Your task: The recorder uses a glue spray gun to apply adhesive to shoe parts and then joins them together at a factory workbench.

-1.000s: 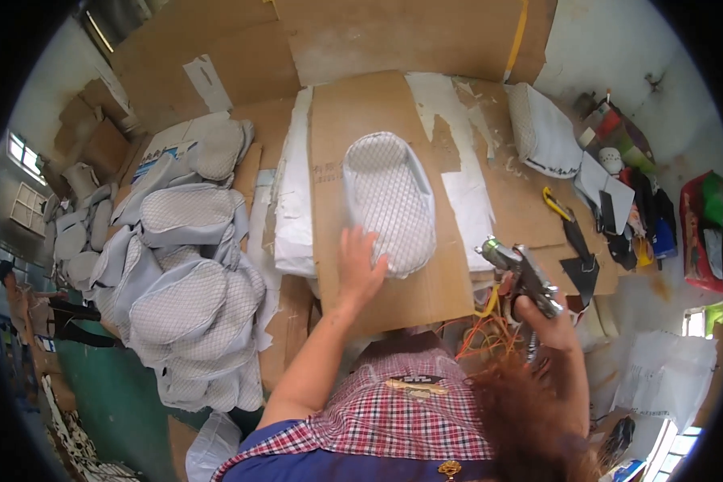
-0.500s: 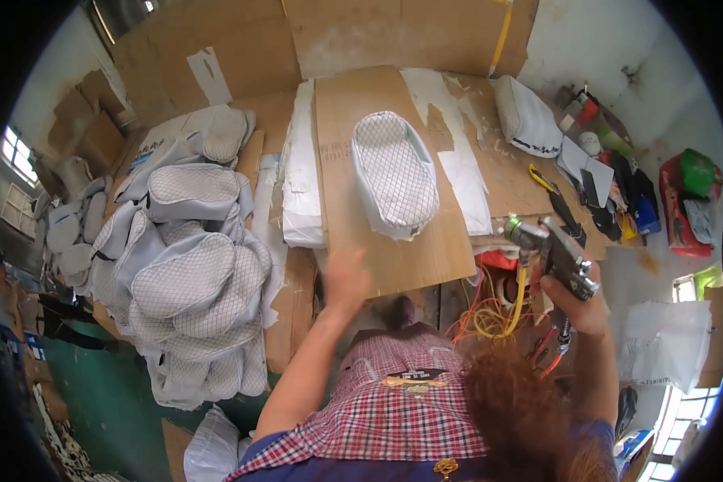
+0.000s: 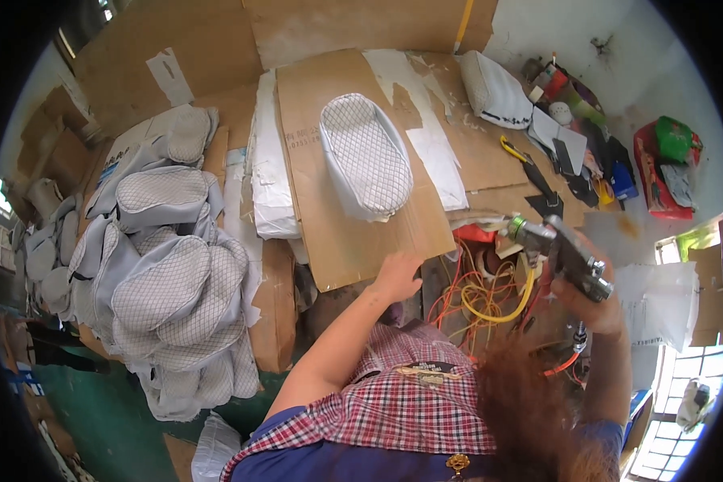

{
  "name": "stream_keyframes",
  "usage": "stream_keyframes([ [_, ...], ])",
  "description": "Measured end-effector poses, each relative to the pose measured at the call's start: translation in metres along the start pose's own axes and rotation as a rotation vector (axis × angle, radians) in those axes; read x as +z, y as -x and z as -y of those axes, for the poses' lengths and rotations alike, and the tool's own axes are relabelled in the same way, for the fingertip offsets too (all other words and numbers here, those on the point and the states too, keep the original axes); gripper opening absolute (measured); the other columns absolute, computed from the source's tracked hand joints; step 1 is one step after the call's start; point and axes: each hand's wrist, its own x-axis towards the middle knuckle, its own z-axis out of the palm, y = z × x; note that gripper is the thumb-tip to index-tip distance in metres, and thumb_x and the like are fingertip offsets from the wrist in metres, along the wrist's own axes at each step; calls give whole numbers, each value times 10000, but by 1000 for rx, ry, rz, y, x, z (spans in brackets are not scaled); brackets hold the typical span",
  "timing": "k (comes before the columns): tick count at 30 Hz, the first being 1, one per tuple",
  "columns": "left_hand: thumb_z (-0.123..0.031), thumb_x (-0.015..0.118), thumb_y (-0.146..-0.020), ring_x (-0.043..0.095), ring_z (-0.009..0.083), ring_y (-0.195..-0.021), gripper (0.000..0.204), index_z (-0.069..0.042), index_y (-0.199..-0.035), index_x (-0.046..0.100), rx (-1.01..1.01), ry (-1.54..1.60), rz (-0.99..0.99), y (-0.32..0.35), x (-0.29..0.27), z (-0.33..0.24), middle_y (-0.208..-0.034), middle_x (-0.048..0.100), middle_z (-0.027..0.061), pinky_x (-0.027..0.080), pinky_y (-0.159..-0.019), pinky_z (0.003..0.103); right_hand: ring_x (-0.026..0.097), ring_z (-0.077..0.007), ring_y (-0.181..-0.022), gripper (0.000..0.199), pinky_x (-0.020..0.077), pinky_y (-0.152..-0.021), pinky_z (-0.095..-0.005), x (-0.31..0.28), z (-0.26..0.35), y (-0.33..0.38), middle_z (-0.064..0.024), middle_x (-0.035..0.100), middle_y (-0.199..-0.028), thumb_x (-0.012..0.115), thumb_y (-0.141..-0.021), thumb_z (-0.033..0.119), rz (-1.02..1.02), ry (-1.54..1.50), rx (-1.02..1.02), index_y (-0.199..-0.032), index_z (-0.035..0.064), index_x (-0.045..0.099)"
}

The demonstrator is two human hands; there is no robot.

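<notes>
"On the cardboard sheet (image 3: 321, 257), how many pieces lie there?"

"One: a grey-white padded cover (image 3: 369, 161) with a diamond-stitched face, lying face up, its far end tipped slightly to the person's left. White strips flank the sheet, one on each side."

"And the two hands?"

"The right hand (image 3: 590, 293) is closed round one spray gun (image 3: 562, 257), held off to the right of the sheet, well apart from the cover. The left hand (image 3: 398, 277) is loosely spread with nothing visible in it, at the sheet's near edge; whether its fingers touch that edge cannot be told."

"What hangs by the gun?"

"One yellow hose (image 3: 498, 315) in a wide loop, and several thin orange cords (image 3: 450, 297) tangled below, too crossed to count."

"How many covers on the left?"

"A heap (image 3: 169, 293) of like ones, more than ten by the look of it, though they overlap too much for a sure count."

"And on the far right of the bench?"

"One white quilted piece (image 3: 496, 92), one yellow-handled tool (image 3: 512, 150) nearer the person, and one red bag (image 3: 659, 189) beyond, with one green bundle (image 3: 676, 138) at its top."

"The clothing?"

"One checked apron (image 3: 426, 406) over blue sleeves."
</notes>
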Motion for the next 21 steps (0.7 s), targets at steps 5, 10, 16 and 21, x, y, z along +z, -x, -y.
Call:
stream_keyframes([
  [5, -239, 566, -721, 575, 303, -894, 365, -41, -1028, 565, -444, 342, 95, 111, 19, 50, -951, 605, 157, 454, -787, 361, 508, -78, -732, 583, 417, -652, -207, -16, 5, 13, -24, 546, -836, 641, -716, 62, 36, 108, 75, -1242, -7, 398],
  [10, -184, 579, -708, 607, 280, -790, 291, -31, -954, 600, -811, 351, -151, 229, 44, 125, -849, 628, 152, 474, -725, 357, 511, -86, -731, 600, 419, -663, -221, -16, 10, 20, -23, 550, -812, 665, -697, 81, -91, 67, 119, -1232, -11, 409],
  [16, -163, 602, -697, 614, 246, -733, 252, -1, -889, 621, -1014, 430, -346, 274, 62, 155, -781, 636, 144, 480, -686, 325, 537, -115, -657, 654, 441, -580, -240, -13, 5, 22, -47, 553, -753, 684, -687, 187, 70, 145, 55, -1246, 5, 398],
  [21, -110, 595, -714, 596, 154, -672, 199, -9, -883, 622, -1167, 798, -435, 247, 58, 140, -714, 615, 73, 476, -612, 279, 538, -117, -707, 608, 440, -635, -241, -9, 9, 5, -50, 557, -807, 638, -683, 66, -19, -60, 114, -1238, -4, 401],
])
